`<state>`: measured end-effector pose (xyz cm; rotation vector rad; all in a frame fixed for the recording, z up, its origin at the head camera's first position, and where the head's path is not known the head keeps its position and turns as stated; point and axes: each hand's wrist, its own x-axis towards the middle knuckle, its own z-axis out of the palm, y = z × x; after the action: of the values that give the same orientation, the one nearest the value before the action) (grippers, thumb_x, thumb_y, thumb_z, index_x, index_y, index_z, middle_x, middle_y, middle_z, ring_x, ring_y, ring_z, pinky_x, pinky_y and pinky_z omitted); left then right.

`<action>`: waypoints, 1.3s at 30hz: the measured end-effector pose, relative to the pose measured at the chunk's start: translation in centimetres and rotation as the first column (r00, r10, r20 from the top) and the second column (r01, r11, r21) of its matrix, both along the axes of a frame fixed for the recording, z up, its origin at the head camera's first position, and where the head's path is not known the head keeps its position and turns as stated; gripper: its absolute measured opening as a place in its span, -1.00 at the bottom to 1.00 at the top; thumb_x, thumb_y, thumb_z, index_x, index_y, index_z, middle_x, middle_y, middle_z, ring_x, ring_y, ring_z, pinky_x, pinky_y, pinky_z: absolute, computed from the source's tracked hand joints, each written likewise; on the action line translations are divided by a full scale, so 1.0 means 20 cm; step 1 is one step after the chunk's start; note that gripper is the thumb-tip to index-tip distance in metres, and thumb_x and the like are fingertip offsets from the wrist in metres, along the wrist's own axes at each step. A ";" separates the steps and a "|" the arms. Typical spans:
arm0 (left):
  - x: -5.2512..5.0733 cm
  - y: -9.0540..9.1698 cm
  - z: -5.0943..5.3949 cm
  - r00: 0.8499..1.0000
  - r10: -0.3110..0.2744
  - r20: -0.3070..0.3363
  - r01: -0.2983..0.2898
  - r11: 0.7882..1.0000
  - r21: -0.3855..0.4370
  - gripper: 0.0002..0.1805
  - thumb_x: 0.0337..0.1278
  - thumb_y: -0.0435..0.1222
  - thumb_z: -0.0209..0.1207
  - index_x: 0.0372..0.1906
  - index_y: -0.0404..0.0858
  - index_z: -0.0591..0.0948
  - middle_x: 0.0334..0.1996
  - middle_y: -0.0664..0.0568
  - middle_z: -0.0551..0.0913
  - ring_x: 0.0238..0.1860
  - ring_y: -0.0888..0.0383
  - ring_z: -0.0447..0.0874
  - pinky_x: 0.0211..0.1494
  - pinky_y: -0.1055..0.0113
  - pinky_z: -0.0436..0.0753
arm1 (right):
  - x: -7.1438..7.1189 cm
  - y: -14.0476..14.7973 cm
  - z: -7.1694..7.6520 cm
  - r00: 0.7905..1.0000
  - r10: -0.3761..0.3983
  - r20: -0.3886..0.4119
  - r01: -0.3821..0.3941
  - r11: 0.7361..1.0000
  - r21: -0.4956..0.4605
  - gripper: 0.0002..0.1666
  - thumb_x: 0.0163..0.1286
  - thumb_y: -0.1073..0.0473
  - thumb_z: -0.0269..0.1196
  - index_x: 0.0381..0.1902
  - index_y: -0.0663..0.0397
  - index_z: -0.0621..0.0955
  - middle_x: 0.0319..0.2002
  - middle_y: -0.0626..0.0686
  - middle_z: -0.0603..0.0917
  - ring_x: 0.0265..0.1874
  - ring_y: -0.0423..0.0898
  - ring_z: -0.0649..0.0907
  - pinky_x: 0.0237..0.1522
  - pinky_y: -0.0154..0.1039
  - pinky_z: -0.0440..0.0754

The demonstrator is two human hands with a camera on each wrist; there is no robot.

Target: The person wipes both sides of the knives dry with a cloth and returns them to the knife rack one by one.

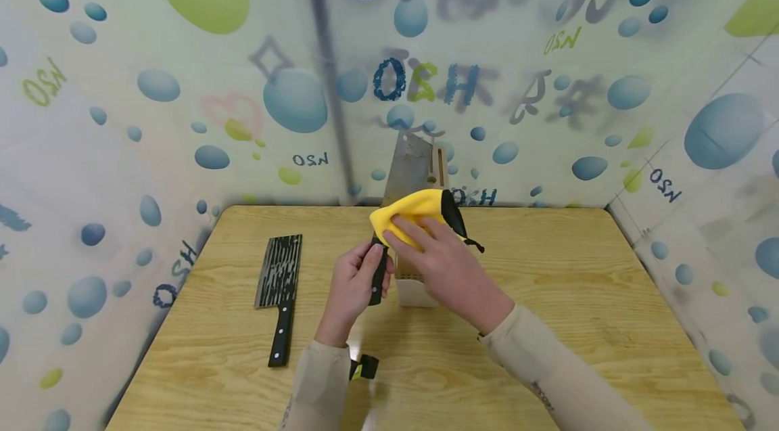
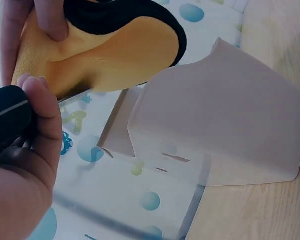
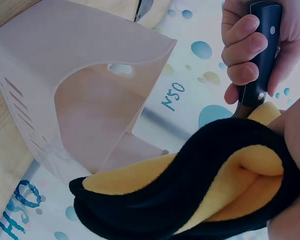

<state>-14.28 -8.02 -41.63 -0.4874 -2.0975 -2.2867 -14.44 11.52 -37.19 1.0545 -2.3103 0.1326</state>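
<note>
My left hand grips the black riveted handle of a knife, whose broad grey blade points up and away. Over the lower blade lies a yellow cloth with a black edge. My right hand holds this cloth against the blade, its fingers spread over the yellow side. In the right wrist view the cloth is bunched into folds, and the left hand's fingers wrap round the handle. The cloth hides part of the blade.
Behind the hands stands a pale slotted knife holder, open-sided in the right wrist view. A cleaver with a streaked dark blade lies on the wooden table at left. Near the left sleeve is a small black object. A patterned wall borders the table.
</note>
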 end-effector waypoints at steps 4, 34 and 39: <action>-0.01 0.00 0.00 0.999 -0.007 -0.050 0.005 1.000 -0.031 -0.58 0.68 -0.23 -0.08 -0.13 -0.57 0.55 -0.42 -0.40 0.54 -0.63 0.18 0.51 -0.60 0.24 0.62 | 0.00 -0.01 0.02 1.000 0.016 -0.021 -0.016 1.000 -0.007 -0.33 0.33 0.36 0.42 0.39 -0.01 0.57 0.40 0.06 0.51 0.14 0.10 0.55 0.21 -0.03 0.58; 0.02 0.03 0.02 0.993 0.027 -0.118 -0.046 0.986 -0.160 -0.61 0.64 -0.21 -0.01 -0.36 -0.34 0.59 -0.57 -0.35 0.55 -0.71 0.13 0.46 -0.69 0.33 0.46 | -0.10 0.06 0.06 0.994 -0.078 -0.076 0.075 0.996 -0.041 -0.14 0.17 0.53 0.39 0.44 0.06 0.49 0.41 0.18 0.47 0.08 0.18 0.55 0.07 0.03 0.63; 0.03 0.03 0.03 0.992 0.039 -0.124 -0.061 0.982 -0.177 -0.61 0.64 -0.20 -0.01 -0.36 -0.33 0.60 -0.54 -0.28 0.59 -0.71 0.15 0.47 -0.70 0.32 0.47 | -0.11 0.10 0.09 0.992 -0.100 -0.076 0.095 0.993 -0.075 -0.13 0.14 0.58 0.32 0.44 0.09 0.49 0.39 0.21 0.49 -0.01 0.19 0.57 0.05 0.01 0.64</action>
<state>-13.71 -7.39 -40.93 -0.5533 -2.2410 -1.9969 -16.65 13.46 -35.34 0.8935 -2.2629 0.1311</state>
